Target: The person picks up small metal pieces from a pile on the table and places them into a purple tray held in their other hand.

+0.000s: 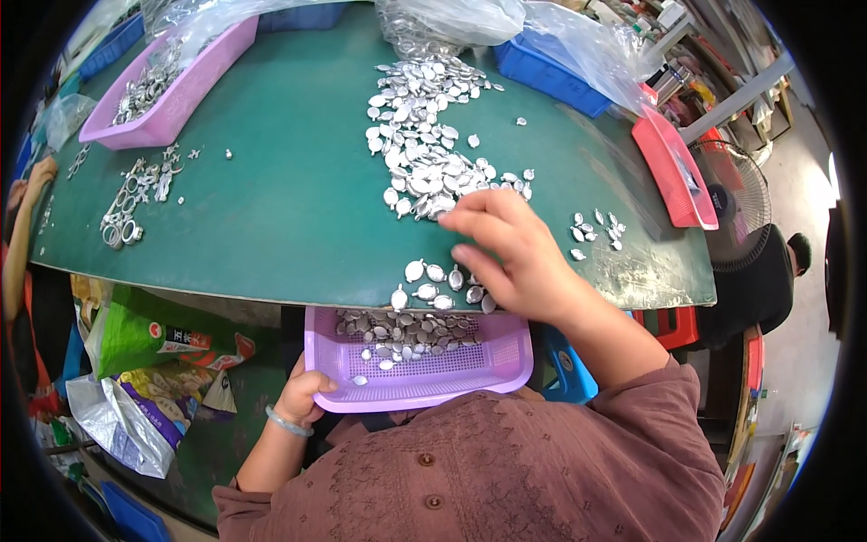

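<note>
Left hand (pixel 302 397) grips basket (pixel 415 395) at table edge (pixel 226 282); right hand (pixel 513 255), fingers parted near metal pieces (pixel 424 176), has bare room leftward.

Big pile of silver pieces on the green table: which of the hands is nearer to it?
Right. The right hand is at the big pile's near edge; the left hand is farther back, holding the left end of the purple basket.
</note>
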Action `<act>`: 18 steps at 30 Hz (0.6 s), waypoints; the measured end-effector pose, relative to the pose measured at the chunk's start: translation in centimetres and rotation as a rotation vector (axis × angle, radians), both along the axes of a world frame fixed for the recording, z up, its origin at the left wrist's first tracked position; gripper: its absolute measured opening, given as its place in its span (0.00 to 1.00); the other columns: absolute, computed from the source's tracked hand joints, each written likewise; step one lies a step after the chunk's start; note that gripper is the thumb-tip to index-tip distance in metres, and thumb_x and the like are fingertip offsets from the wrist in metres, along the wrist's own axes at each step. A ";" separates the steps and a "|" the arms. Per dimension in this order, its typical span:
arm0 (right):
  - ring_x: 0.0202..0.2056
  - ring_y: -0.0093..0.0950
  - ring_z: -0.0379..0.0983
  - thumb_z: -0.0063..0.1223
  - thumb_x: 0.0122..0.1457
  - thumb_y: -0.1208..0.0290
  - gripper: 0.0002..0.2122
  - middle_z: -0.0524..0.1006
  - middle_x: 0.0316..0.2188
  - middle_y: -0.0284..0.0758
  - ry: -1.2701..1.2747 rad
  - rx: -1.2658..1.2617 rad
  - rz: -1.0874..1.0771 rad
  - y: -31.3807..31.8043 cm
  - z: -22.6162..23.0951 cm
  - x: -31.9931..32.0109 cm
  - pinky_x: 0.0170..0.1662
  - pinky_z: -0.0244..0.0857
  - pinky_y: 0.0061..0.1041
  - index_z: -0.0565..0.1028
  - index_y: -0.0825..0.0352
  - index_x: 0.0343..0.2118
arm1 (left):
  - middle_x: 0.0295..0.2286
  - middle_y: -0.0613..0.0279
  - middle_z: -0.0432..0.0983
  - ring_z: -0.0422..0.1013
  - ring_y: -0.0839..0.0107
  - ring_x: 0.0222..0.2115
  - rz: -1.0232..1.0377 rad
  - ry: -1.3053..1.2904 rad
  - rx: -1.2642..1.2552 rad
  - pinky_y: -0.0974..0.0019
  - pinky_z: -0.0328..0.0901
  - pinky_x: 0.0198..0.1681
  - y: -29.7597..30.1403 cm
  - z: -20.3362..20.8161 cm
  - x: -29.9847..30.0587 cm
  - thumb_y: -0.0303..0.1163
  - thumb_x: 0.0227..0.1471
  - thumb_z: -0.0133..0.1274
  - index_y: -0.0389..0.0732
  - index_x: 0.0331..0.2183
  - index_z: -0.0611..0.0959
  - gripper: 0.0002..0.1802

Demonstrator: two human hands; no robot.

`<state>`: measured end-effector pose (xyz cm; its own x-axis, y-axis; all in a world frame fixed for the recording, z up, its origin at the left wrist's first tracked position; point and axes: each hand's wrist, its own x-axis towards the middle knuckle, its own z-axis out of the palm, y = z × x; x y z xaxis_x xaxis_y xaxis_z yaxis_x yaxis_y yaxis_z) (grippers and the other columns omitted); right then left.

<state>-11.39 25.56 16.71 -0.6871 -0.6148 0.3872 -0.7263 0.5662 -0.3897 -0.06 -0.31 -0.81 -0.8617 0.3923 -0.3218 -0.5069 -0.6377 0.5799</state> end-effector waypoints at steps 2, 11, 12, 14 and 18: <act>0.37 0.36 0.65 0.53 0.46 0.79 0.12 0.69 0.34 0.38 0.036 0.102 -0.055 -0.6 0.2 -1.1 0.41 0.60 0.29 0.73 0.67 0.37 | 0.43 0.49 0.67 0.66 0.58 0.44 -0.002 0.011 0.010 0.61 0.60 0.48 -0.1 -0.3 0.0 0.22 0.26 0.46 0.30 0.50 0.62 0.40; 0.33 0.36 0.68 0.49 0.47 0.83 0.08 0.71 0.28 0.38 -0.136 0.039 -0.050 -0.2 0.3 -1.7 0.36 0.62 0.29 0.73 0.70 0.32 | 0.42 0.47 0.68 0.68 0.55 0.42 0.041 -0.013 -0.038 0.59 0.62 0.48 -0.3 -0.5 0.3 0.23 0.24 0.47 0.28 0.48 0.63 0.40; 0.33 0.36 0.68 0.49 0.47 0.83 0.08 0.71 0.28 0.38 -0.137 0.039 -0.054 0.0 0.3 -1.8 0.36 0.62 0.29 0.73 0.70 0.32 | 0.42 0.47 0.68 0.68 0.55 0.42 0.036 -0.014 -0.038 0.59 0.62 0.48 -0.3 -0.5 0.2 0.23 0.24 0.47 0.28 0.48 0.63 0.40; 0.30 0.36 0.69 0.47 0.47 0.85 0.08 0.72 0.26 0.39 -0.118 0.017 -0.071 0.4 0.2 -2.0 0.34 0.63 0.27 0.73 0.70 0.32 | 0.42 0.47 0.68 0.68 0.55 0.42 0.027 -0.007 -0.057 0.59 0.62 0.48 -0.3 -0.6 0.2 0.24 0.24 0.47 0.28 0.48 0.63 0.40; 0.31 0.37 0.69 0.46 0.48 0.84 0.08 0.71 0.27 0.39 -0.145 0.084 0.011 0.4 0.6 -2.3 0.35 0.63 0.28 0.73 0.70 0.32 | 0.42 0.46 0.68 0.67 0.55 0.43 0.019 0.009 -0.069 0.59 0.61 0.49 -0.2 -0.3 0.0 0.25 0.24 0.47 0.28 0.49 0.63 0.41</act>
<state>-13.68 25.94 17.28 -0.7253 -0.6485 0.2310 -0.6718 0.5938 -0.4428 -0.04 -0.52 -1.12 -0.8717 0.3530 -0.3399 -0.4898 -0.6058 0.6270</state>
